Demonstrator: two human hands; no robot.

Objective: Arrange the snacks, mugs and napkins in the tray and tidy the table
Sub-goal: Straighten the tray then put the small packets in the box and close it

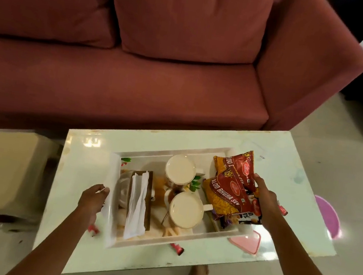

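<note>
A white rectangular tray (185,238) sits on the glossy white table (293,167). Inside it stand two cream mugs, one at the back (180,168) and one nearer me (186,210), and a brown napkin holder with white napkins (137,203). Red and orange snack packets (229,190) are piled at the tray's right end. My left hand (92,201) grips the tray's left rim. My right hand (265,200) rests on the snack packets, its fingers closed on them.
Small red candy wrappers (176,248) lie on the table by the tray's front edge and under my left wrist. A pink heart-shaped lid (246,242) lies at the tray's right front corner. A maroon sofa (162,64) stands behind, a beige stool (0,172) at left.
</note>
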